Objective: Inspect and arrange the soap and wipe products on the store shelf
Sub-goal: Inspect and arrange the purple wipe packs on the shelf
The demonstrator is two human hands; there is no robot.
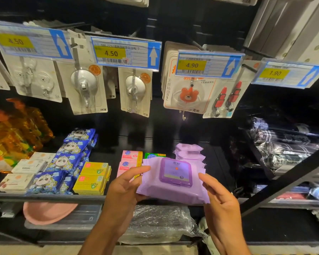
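Left hand and right hand each grip one end of the soft purple plastic wipe pack above the dark shelf edge, so I think it is being checked and not yet put back at 12 o'clock with the purple pile.

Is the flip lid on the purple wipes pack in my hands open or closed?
Closed. The lid lies flat on the wipes pack, no raised edge; left hand and right hand hold it.
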